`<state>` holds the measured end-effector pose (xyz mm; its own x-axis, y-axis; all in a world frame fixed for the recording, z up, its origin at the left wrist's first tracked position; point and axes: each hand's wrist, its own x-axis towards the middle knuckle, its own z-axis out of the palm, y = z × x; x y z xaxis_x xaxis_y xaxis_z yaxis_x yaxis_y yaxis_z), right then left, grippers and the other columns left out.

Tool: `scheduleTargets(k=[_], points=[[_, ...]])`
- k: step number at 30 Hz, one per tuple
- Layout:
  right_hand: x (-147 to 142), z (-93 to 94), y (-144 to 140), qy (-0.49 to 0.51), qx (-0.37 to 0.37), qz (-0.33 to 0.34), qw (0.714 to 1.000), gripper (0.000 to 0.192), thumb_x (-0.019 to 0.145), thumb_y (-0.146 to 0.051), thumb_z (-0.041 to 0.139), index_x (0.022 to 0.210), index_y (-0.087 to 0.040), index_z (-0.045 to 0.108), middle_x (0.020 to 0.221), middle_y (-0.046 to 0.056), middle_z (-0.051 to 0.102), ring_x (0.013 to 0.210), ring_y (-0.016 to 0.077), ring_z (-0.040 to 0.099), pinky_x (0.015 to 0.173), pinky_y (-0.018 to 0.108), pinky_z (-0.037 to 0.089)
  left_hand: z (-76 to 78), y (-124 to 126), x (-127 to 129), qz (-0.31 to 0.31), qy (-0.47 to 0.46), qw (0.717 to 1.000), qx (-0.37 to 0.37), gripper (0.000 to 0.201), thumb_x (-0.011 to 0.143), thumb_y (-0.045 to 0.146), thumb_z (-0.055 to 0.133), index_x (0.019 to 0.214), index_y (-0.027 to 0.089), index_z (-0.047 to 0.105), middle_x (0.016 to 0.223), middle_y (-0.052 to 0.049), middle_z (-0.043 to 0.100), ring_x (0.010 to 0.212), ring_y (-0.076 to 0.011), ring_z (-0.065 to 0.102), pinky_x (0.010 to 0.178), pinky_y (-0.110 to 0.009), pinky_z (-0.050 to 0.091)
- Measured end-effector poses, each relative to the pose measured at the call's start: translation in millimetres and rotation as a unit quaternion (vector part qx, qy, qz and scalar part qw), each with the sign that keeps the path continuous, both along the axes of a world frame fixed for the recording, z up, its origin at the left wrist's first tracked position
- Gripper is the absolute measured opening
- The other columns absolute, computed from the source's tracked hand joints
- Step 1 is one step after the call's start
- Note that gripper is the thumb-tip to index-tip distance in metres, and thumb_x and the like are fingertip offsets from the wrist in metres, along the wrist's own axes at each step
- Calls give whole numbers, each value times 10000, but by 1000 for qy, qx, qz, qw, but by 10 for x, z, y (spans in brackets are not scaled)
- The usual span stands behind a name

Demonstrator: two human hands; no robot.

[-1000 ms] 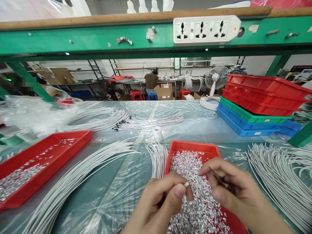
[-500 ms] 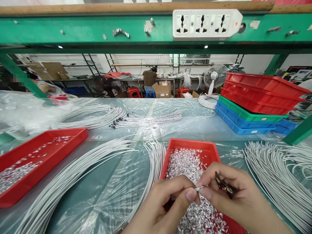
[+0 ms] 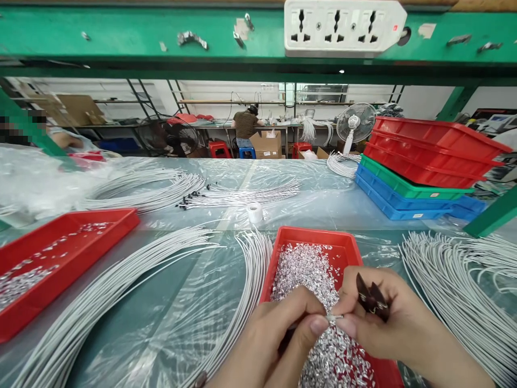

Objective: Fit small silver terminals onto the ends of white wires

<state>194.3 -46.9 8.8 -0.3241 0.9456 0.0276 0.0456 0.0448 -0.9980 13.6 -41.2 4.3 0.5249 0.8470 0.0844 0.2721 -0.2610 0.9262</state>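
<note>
My left hand point(image 3: 283, 334) pinches a thin white cable close to its end, between thumb and forefinger. The cable end point(image 3: 332, 318) pokes out between the two hands, and its tip is too small to make out well. My right hand point(image 3: 379, 318) pinches that tip with thumb and forefinger. Tucked in the same hand is a dark two-pronged tool point(image 3: 372, 299) like small snips, its points upward. Below both hands stands a red tray point(image 3: 317, 235) holding a heap of small shiny foil bits point(image 3: 305, 272). The rest of the held cable is hidden behind my left hand.
White cable bundles point(image 3: 133, 280) curve on the left, with more cables point(image 3: 448, 291) at right. Another red tray point(image 3: 117, 229) holds foil bits. Stacked bins point(image 3: 428, 151) stand back right. A white tape roll point(image 3: 254, 213) lies mid-table. A green beam point(image 3: 141, 37) crosses above.
The view has tipped slightly downward. Both hands stay together at the cable end, and the dark tool in my right hand has turned, its prongs now showing wider.
</note>
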Motion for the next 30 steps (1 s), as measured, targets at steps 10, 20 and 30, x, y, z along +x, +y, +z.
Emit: scheduleTargets(k=[10, 20, 30], points=[[-20, -8, 28, 57, -20, 8, 998, 208, 752, -172, 705, 695, -172, 505, 532, -98, 318, 472, 53, 195, 449, 179, 222, 9, 68, 12, -64, -130, 977, -159, 353, 940, 482, 427, 737, 195, 460, 555, 77, 313, 506, -96, 237, 483, -269, 173], [-26, -8, 29, 91, -29, 17, 995, 156, 797, -185, 701, 745, -166, 554, 568, -91, 344, 496, 62, 222, 468, 183, 227, 15, 86, 6, -81, -218, 947, -222, 292, 872, 461, 597, 808, 186, 524, 632, 64, 346, 557, -95, 234, 520, -287, 143], [-27, -48, 63, 95, -41, 11, 995, 159, 784, -211, 754, 749, -173, 603, 562, -90, 356, 498, 62, 236, 467, 187, 222, -39, 87, 35, -80, -253, 937, -228, 277, 905, 409, 574, 762, 185, 497, 587, 77, 356, 533, -79, 273, 501, -242, 188]])
